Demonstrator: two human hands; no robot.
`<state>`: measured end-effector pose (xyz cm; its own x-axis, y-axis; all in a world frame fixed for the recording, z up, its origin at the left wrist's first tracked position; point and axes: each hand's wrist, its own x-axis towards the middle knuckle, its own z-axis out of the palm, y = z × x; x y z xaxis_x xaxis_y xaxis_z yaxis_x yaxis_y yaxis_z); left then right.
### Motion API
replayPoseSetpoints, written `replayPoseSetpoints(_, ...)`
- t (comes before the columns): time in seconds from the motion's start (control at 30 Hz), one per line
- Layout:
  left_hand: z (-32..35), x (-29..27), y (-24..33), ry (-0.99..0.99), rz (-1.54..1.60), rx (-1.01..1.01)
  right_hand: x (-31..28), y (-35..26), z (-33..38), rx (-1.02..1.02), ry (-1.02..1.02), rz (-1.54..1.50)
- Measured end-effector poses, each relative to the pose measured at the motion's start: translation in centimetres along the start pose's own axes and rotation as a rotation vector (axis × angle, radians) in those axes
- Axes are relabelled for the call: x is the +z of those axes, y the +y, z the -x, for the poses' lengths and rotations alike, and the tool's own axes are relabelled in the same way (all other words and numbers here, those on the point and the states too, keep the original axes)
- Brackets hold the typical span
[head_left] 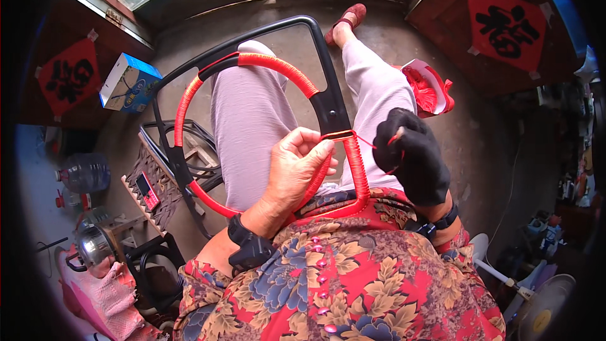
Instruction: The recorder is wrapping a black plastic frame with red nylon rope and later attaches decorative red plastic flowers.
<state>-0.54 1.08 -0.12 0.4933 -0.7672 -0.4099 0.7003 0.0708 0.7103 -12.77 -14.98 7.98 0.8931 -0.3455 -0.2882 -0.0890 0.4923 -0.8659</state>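
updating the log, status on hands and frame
Left hand pinching red-wrapped frame. Gloved right hand holding red cord, strand running to frame. Nothing seen blocking cord.

A red paper sign (68,77) on the left door (117,44) is displaying one large black character. A second red sign (507,30) on the right door (442,31) is displaying another. A blue-and-white box (130,83) is bearing printed lettering.

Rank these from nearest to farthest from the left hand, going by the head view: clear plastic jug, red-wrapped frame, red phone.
From the left hand:
1. Red-wrapped frame: touching the hand, within its grip.
2. Red phone: off to the left.
3. Clear plastic jug: farther left, beyond the phone.
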Motion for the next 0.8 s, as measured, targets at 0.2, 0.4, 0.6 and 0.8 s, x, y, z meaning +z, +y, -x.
replayPoseSetpoints(0.2, -0.2, 0.4, 0.3, -0.015, -0.039, 0.014, 2.5, -0.5, 1.0, 0.009, -0.084, 0.031)
replayPoseSetpoints(0.4, -0.2, -0.6, 0.0, -0.025, 0.087, -0.097, -2.7, 0.9, -0.9, -0.415, 0.411, 0.184)
replayPoseSetpoints(0.6, -0.9, -0.1, -0.3, -0.045, 0.168, -0.154, -4.7, 6.6, -3.3, 0.029, 0.314, 0.263)
replayPoseSetpoints(0.8, -1.3, -1.0, -0.7, -0.138, 0.147, -0.316, -3.1, 7.9, -5.6, -0.026, 0.136, 0.214)
